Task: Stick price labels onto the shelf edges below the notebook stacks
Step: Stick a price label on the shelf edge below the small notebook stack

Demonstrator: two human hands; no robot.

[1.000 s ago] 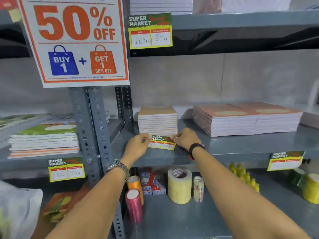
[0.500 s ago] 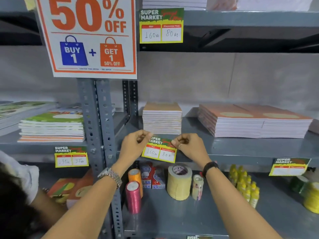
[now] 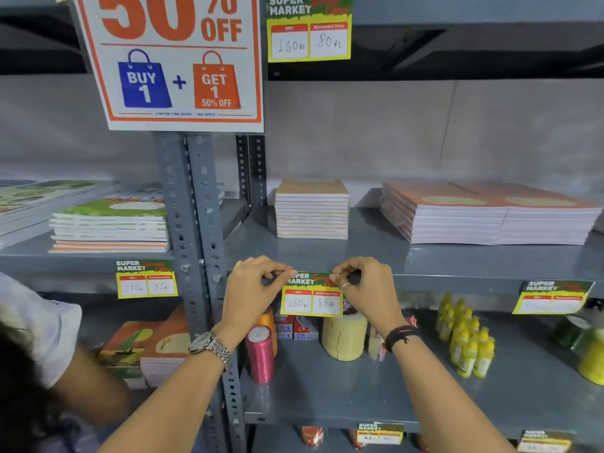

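Note:
A yellow-and-green price label (image 3: 312, 297) reading 160 and 80 hangs flat against the front edge of the grey middle shelf (image 3: 457, 279), right below a small stack of brown-covered notebooks (image 3: 312, 210). My left hand (image 3: 253, 289) pinches its top left corner and my right hand (image 3: 364, 287) pinches its top right corner, both pressed to the shelf edge. A wider stack of orange notebooks (image 3: 487, 214) lies to the right, with another label (image 3: 552, 297) on the edge below it. A green-covered stack (image 3: 109, 223) sits left, above a stuck label (image 3: 145, 279).
A big 50% OFF poster (image 3: 173, 60) hangs on the upright post (image 3: 196, 223). Ribbon spools (image 3: 260, 353), a tape roll (image 3: 343, 336) and yellow bottles (image 3: 467, 338) fill the lower shelf. Another person's white sleeve (image 3: 39, 325) and arm are at the lower left.
The label has come down from the shelf top, where it lay by the brown stack, to hang over the front edge. Both hands followed it, and my view moved closer.

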